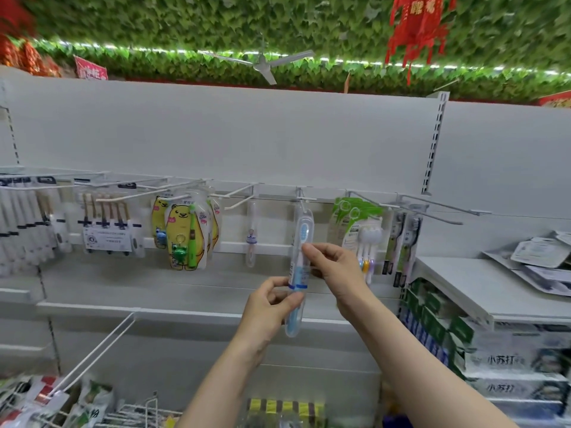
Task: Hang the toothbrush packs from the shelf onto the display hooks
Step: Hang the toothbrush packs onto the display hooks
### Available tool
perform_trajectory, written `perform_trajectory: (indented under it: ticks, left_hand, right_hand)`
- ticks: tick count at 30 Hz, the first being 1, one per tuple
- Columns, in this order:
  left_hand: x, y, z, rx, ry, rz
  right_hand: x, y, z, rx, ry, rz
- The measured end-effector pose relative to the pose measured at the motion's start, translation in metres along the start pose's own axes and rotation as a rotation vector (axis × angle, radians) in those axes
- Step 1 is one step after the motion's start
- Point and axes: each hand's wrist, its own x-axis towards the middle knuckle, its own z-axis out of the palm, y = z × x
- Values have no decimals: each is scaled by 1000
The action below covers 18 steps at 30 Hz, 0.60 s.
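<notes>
The left hand pinched the lower part of the blue toothbrush pack, and the right hand pinched its middle, just below the brush head. The pack looked light, stiff and slick, best steadied by its edges. Its top sat at the display hook, apparently threaded on.

Head cam, close, facing shelf.

Both arms reach up; left hand pinches low, right hand pinches higher, fingers curled.
</notes>
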Motion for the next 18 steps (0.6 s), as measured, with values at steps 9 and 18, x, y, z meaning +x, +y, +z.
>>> perform_trajectory:
  ticks: [9, 18]
  left_hand:
    - [45, -13, -7, 9, -29, -45]
    - [135, -35, -7, 55, -92, -79]
  right_hand:
    - [38, 20, 4, -47, 25, 32]
    - [98, 48, 10, -113, 149, 86]
